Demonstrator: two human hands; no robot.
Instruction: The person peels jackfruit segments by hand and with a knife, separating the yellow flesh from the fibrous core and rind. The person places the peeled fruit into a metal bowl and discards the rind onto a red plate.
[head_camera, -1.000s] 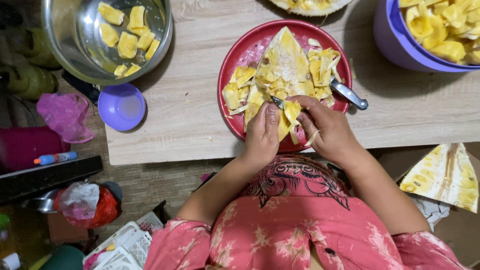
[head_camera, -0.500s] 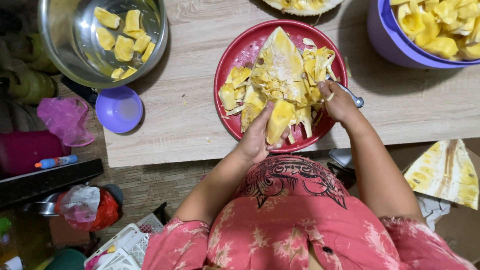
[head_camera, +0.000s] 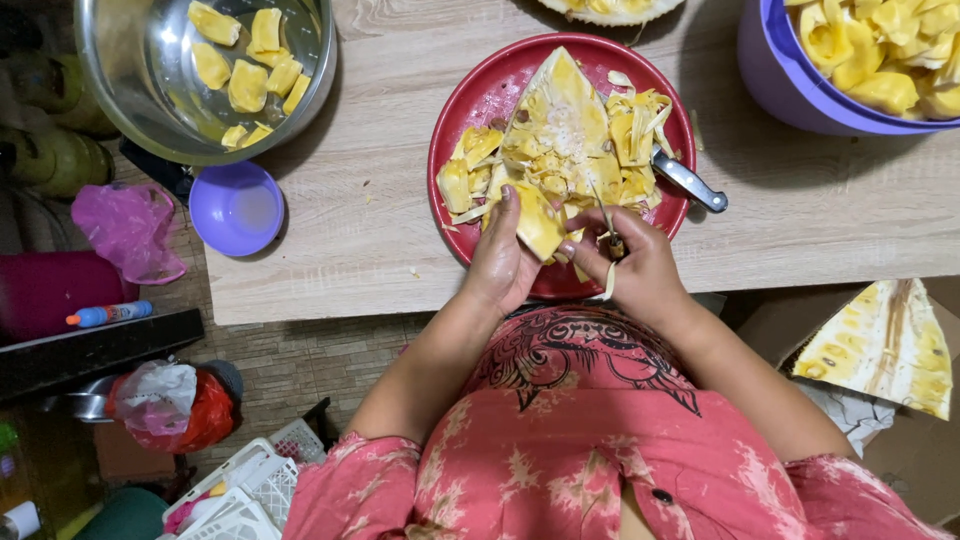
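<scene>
Two hands meet over the near rim of a red plate on a pale wooden table, seen from my own head looking down. Going left to right: a steel bowl with a few yellow fruit pods sits at ten o'clock from my hands, and a small purple bowl lies just below it at nine o'clock, by the table's edge. My left hand grips a single yellow jackfruit pod, thumb and fingers pressed against its sides, so the pod stands just above that hand at twelve o'clock. It touches the large jackfruit wedge that fills the middle of the plate. My right hand is close beside the left, nearly touching it, fingers curled around pale stringy fibres; whether it clamps anything firm I cannot tell. A metal-handled knife rests on the plate's right rim at one o'clock from that hand. A purple tub heaped with pods stands at two o'clock, and another cut jackfruit wedge lies off the table at four o'clock.
</scene>
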